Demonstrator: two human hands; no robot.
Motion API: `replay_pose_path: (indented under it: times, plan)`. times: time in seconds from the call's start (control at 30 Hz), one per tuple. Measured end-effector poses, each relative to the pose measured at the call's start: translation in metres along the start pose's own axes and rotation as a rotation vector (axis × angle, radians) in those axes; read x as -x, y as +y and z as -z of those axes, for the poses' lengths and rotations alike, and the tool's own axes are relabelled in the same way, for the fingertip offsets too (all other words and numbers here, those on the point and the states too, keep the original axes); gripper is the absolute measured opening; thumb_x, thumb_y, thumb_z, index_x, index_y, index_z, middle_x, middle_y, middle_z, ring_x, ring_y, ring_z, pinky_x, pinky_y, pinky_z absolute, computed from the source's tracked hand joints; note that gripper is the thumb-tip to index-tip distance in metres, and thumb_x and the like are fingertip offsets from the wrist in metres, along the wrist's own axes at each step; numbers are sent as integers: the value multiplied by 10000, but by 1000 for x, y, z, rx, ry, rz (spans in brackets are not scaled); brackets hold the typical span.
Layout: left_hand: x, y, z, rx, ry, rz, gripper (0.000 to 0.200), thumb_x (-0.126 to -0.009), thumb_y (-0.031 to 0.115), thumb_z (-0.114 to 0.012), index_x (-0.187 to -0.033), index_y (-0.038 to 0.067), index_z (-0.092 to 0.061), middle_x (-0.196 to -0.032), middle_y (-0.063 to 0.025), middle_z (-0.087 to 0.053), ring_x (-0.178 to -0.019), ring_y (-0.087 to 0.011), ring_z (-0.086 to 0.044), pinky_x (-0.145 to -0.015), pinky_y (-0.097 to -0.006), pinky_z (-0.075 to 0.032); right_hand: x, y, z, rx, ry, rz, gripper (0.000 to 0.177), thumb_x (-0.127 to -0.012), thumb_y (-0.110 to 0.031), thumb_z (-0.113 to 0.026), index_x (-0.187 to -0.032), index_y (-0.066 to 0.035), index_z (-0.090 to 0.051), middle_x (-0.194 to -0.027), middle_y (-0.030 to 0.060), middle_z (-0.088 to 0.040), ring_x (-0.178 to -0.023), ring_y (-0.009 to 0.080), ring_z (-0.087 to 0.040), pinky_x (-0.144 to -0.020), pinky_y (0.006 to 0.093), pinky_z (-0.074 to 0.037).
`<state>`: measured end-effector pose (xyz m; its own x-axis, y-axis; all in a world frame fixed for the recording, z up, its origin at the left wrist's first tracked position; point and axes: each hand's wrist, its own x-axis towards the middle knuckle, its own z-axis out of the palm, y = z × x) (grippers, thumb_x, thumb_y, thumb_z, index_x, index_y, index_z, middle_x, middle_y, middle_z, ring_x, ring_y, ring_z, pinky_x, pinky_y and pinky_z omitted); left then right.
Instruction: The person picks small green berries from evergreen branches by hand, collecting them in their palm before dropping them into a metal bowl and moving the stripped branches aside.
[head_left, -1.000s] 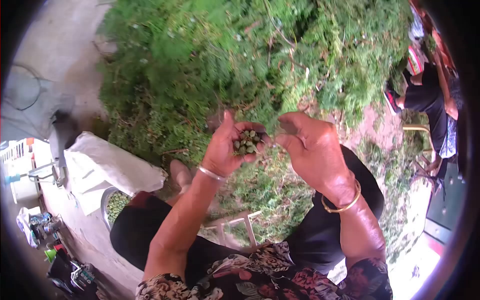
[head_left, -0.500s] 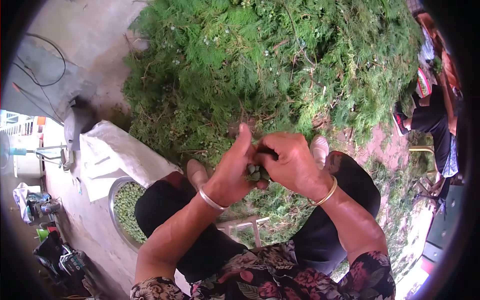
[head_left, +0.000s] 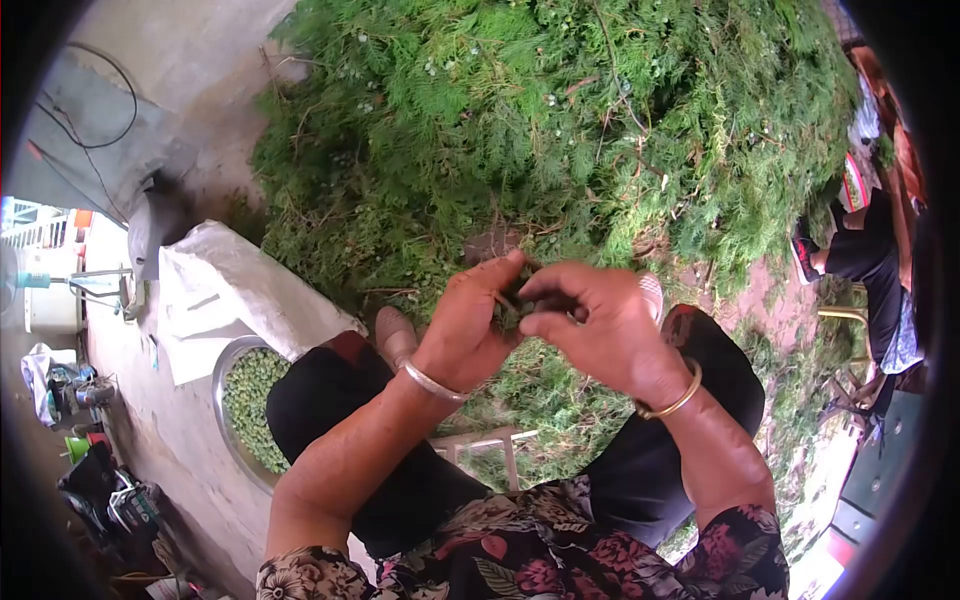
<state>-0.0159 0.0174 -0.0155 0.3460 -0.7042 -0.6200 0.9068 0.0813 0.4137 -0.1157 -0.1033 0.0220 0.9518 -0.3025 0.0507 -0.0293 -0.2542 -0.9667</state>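
My left hand (head_left: 468,325) is closed, thumb up, around a small bunch of green cones (head_left: 511,313), mostly hidden by the fingers. Against it, my right hand (head_left: 610,322) has its fingers curled and slightly blurred, with the thumb bent below them. Its fingertips are at the bunch; whatever they pinch is too small to make out. Both hands are above the gap between my knees, in front of a big heap of green conifer branches (head_left: 560,130). To the left, a round metal basin (head_left: 222,400) holds many loose green cones (head_left: 252,398).
A white sack (head_left: 250,285) lies beside the basin. Beneath my hands are a wooden frame (head_left: 510,462) and scattered sprigs. On the right sits another person, with a dark trouser leg (head_left: 865,255) showing. Tools (head_left: 125,500) and a cable (head_left: 125,100) lie at the left.
My right hand has drawn slightly right and its fingers have loosened. The left hand has turned, its thumb tipping rightward, and the cones seen in it earlier are mostly covered.
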Motion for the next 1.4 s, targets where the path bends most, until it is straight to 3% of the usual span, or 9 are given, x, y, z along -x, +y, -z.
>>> replay_pose_path:
  times: [0.07,0.17,0.3,0.4,0.6,1.13,1.23,1.3,1.4]
  plan:
    - [-9,-5,9,32,-16,-33,255,-985,231,-433,-992,13,-565,-893,-78,-601,-837,-185,-589,-752,-335,-502,3,5,-10,317,-50,185,240,-670,-45,-704,-884,-2,-604,-747,152,-604,-657,325,-604,-606,394,-488]
    - [-16,-13,18,99,-8,-72,230,-979,220,-450,-997,19,-560,-908,-72,-593,-848,-187,-582,-794,-343,-499,-1,11,-14,561,-57,272,163,-695,-35,-673,-834,-6,-593,-719,133,-588,-647,324,-588,-612,412,-475]
    - [-8,-7,13,142,7,-23,218,-972,211,-466,-1002,17,-561,-925,-72,-597,-854,-183,-580,-780,-356,-504,-7,16,-21,370,28,234,101,-708,-24,-647,-781,-9,-578,-709,139,-574,-637,348,-568,-601,420,-463]
    - [-3,-4,10,145,52,8,220,-968,229,-479,-999,31,-570,-895,-59,-603,-812,-173,-588,-692,-321,-511,-12,15,-17,308,53,135,73,-734,-7,-640,-767,0,-575,-718,146,-582,-626,319,-583,-568,381,-465]
    - [18,13,10,53,-34,-33,159,-906,174,-595,-958,24,-588,-813,-57,-594,-697,-147,-586,-550,-262,-463,-21,2,-8,-41,-20,-158,83,-812,-20,-638,-818,37,-579,-684,53,-598,-623,96,-552,-554,282,-458]
    - [38,25,30,-285,-124,-238,223,-795,41,-676,-999,-28,-622,-767,-54,-639,-614,-99,-580,-487,-215,-444,-29,-1,-21,-219,-82,-254,66,-822,-30,-632,-841,28,-608,-730,21,-616,-634,52,-533,-563,209,-447]
    - [38,26,26,-387,-41,-299,165,-788,77,-680,-902,-35,-643,-690,-38,-616,-570,-88,-553,-468,-225,-418,-29,5,-20,-42,-66,-196,68,-802,-38,-645,-813,19,-610,-690,23,-607,-614,52,-528,-541,210,-432]
    - [46,33,25,-874,8,-385,170,-781,122,-670,-775,-44,-636,-631,-34,-590,-528,-82,-520,-452,-242,-394,-30,4,-26,75,-84,-168,70,-783,-47,-647,-770,7,-604,-640,19,-587,-584,53,-519,-516,212,-412]
    - [41,25,31,-765,-35,-400,216,-757,156,-664,-722,-55,-630,-591,-37,-576,-488,-82,-496,-434,-256,-378,-29,1,-26,125,-166,-192,61,-796,-43,-607,-752,-8,-583,-622,4,-562,-565,54,-504,-491,221,-394]
